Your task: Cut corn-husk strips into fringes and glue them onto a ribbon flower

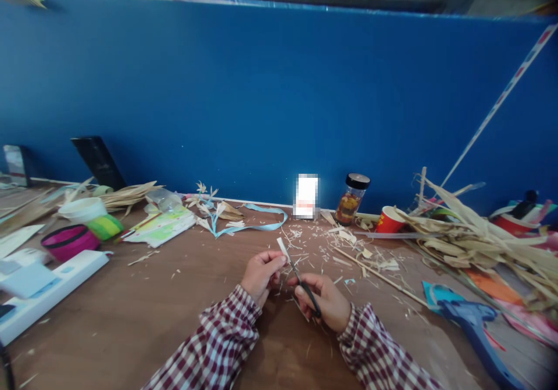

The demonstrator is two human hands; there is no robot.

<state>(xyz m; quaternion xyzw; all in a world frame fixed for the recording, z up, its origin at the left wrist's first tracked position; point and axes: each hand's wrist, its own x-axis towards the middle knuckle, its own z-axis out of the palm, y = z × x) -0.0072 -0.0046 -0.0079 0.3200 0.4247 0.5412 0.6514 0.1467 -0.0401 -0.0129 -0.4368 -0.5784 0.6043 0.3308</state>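
Note:
Between thumb and fingers, my left hand (pixel 262 274) pinches a small pale strip (pixel 282 244), probably dried husk, whose tip points up and away. My right hand (pixel 326 303) grips a pair of dark-handled scissors (pixel 310 298). Their blades reach up and left to the strip beside my left fingertips; whether they are cutting into it I cannot tell. Thin pale clippings (pixel 300 259) lie scattered on the brown table around and beyond both hands. Checked cuffs cover both wrists.
A blue glue gun (pixel 473 326) and a heap of dried husks (pixel 471 239) lie at right. Behind stand a red paper cup (pixel 389 220) and a black-lidded jar (pixel 352 201). A white power strip (pixel 56 291) lies left. A blue partition (pixel 261 99) closes the back.

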